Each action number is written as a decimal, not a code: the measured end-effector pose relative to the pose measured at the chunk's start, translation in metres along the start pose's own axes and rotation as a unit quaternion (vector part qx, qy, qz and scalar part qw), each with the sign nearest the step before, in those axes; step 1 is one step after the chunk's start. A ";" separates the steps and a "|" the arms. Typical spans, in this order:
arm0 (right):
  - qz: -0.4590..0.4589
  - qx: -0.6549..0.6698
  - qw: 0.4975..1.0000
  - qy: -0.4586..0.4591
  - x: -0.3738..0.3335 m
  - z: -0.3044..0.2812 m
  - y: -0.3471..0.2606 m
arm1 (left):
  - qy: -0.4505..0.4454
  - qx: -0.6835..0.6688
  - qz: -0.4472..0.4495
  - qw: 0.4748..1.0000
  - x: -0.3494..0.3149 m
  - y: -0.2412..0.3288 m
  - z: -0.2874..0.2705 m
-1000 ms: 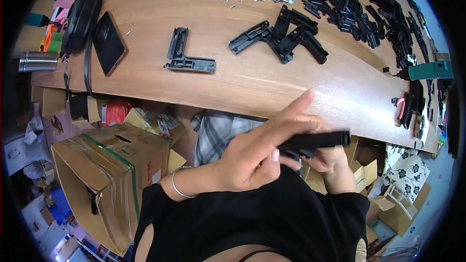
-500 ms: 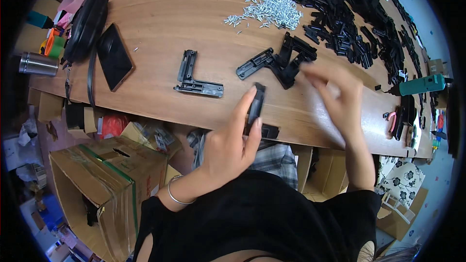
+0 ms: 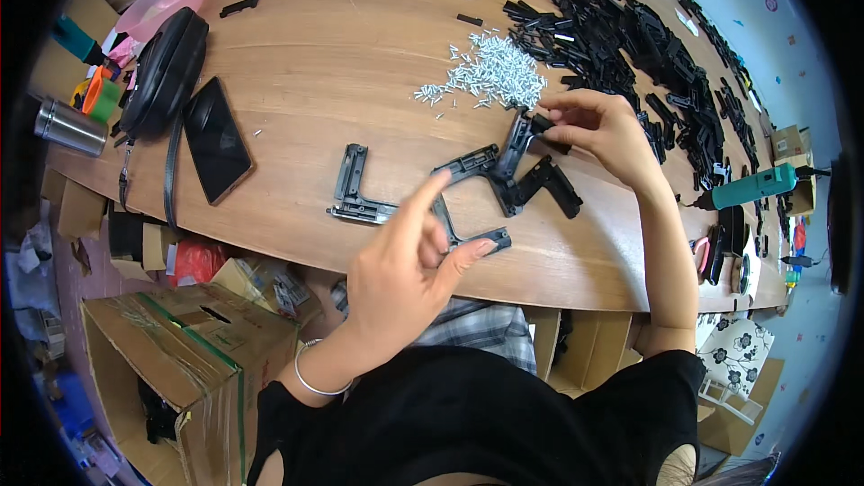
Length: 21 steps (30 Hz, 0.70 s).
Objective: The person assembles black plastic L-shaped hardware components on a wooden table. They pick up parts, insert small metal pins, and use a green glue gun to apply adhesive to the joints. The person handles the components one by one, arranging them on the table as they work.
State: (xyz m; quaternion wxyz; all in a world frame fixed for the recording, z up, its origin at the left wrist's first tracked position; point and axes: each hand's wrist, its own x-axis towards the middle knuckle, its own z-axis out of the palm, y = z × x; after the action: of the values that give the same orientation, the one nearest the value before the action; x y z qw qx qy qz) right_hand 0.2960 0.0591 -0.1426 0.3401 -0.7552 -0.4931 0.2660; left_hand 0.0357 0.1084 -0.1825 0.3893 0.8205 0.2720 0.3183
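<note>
- The left hand [image 3: 405, 265] pinches a black L-shaped plastic bracket [image 3: 468, 236] between thumb and fingers, with the index finger pointing up; the bracket sits just above the front edge of the wooden desk [image 3: 342, 63].
- The right hand [image 3: 598, 130] is closed in a fingertip grip on a small black plastic piece [image 3: 538, 123], held against the top of a cluster of black brackets [image 3: 517, 175] lying on the desk.
- A second L-shaped bracket [image 3: 355, 189] lies flat on the desk, just left of the left hand.
- A heap of small silver screws [image 3: 495, 76] lies just behind the right hand.
- A large spread of black plastic parts [image 3: 630, 40] covers the far right of the desk.
- A black phone [image 3: 216, 139], a black pouch [image 3: 166, 72] and a steel cup [image 3: 67, 126] sit at the left end.
- A green power screwdriver [image 3: 751, 187] lies at the right edge.
- An open cardboard box [image 3: 171, 369] stands on the floor below the desk.
</note>
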 end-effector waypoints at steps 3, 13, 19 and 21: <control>-0.073 0.078 0.994 -0.033 -0.006 0.003 -0.020 | 0.026 -0.173 -0.011 0.985 0.018 0.000 0.006; -0.135 -0.251 0.942 0.179 0.109 -0.002 0.020 | -0.161 -0.556 -0.275 0.768 0.018 0.003 0.001; -0.073 -0.395 0.905 0.141 0.129 0.016 0.021 | -0.154 -0.553 -0.247 0.780 0.002 0.002 0.001; -0.058 -0.423 0.893 0.144 0.135 0.018 0.026 | -0.159 -0.556 -0.246 0.778 0.002 0.002 0.001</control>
State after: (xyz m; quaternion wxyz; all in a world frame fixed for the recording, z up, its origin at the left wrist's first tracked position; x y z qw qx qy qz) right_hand 0.3481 0.1813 -0.1829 0.0709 -0.8279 -0.5474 -0.0999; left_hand 0.0377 0.1079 -0.1802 0.8807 0.4053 0.1743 0.1724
